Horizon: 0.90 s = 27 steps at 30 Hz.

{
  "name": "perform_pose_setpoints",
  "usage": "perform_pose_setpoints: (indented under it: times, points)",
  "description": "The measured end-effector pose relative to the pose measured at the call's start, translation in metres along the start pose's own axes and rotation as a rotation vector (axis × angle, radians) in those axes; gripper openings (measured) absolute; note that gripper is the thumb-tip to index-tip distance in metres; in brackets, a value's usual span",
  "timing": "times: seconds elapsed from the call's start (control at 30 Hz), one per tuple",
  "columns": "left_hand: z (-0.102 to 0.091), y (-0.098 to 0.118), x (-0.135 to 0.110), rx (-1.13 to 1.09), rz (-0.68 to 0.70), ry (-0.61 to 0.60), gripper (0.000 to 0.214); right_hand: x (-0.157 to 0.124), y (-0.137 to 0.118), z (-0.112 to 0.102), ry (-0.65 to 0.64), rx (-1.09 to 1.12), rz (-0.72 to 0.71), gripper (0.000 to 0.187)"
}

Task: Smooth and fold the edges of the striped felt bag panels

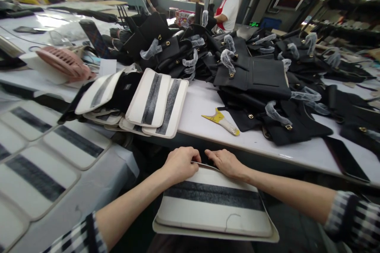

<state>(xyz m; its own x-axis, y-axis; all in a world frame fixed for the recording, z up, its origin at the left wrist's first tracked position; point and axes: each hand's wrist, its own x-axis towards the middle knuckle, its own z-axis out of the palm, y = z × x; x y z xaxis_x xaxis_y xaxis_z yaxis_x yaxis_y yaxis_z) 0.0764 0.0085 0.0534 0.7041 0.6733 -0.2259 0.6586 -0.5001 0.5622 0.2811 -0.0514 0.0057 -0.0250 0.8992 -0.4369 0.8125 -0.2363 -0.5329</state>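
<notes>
On my lap lies a white, round-cornered bag piece (213, 217) with a broad dark stripe across it and a loose thread on its near part. More than one layer shows at its lower edge. My left hand (181, 163) is closed over the far edge, fingers curled at the rim. To its right, my right hand (228, 163) bends over the same edge, its fingertips pointing left and some fingers hidden behind the rim. A small gap separates the hands. Similar striped white pieces (147, 97) lie stacked on the table edge ahead.
Striped pieces (35, 174) cover a surface at left. Black bags (252, 75) with plastic-wrapped handles pile across the white table (192, 106). A yellow-and-white tool (221, 120), a phone (346, 158) and a pink fan (63, 63) lie there. Two people (230, 4) stand beyond.
</notes>
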Motion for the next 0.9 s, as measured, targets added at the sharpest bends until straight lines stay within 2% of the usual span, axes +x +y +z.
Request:
perform_pose_setpoints:
  times: [0.13,0.23,0.43,0.73,0.9]
  points:
    - [-0.003,-0.005,-0.001,-0.01,0.015,-0.008,0.022,-0.003,-0.01,0.001,0.02,-0.049,-0.038,0.071]
    - [-0.009,-0.019,-0.002,-0.08,0.002,-0.049,0.025,-0.003,-0.017,0.003,0.043,-0.06,-0.059,0.07]
    - [-0.015,-0.055,-0.008,-0.4,-0.03,-0.137,0.024,0.004,-0.032,0.009,0.068,-0.033,-0.105,0.07]
    - [0.002,-0.067,-0.018,-0.531,0.027,-0.009,0.019,0.01,-0.059,0.017,0.083,-0.002,-0.137,0.066]
    - [0.013,-0.073,-0.02,-0.588,0.015,0.013,0.018,0.014,-0.07,0.022,0.065,0.008,-0.153,0.064]
